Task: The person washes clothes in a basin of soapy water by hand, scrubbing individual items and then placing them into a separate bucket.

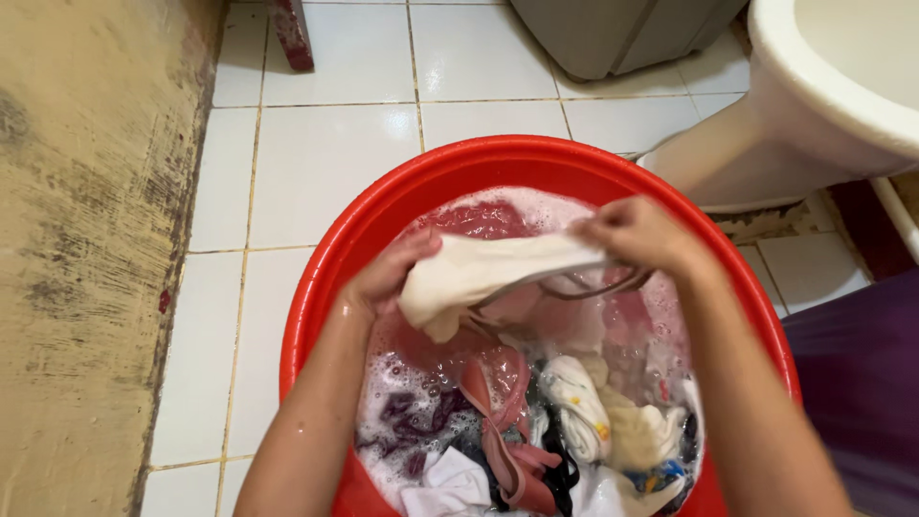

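Both hands are gripping the same cream cloth (479, 273) right now: our left hand (388, 278) is bunching one end, our right hand (637, 235) is pinching the other, and we're stretching it between them just above the suds. It's soaked, so we're guessing it's floppy, heavier than it looks and pretty slick with soap; grabbing fistfuls at the ends like this seems the safest hold, since a light pinch would probably slide off. A thin strap is dangling from it under the right hand and could snag.

Below, the red basin (325, 287) is holding foamy water and a tangle of other laundry: a pink strappy piece (503, 421), white rolled socks (579, 407), dark bits near the bottom. All that is crowding the space under the cloth. Around the basin we're seeing white floor tiles (316, 163), a toilet base (756, 144) close on the right, and a stained wall (86, 239) on the left.
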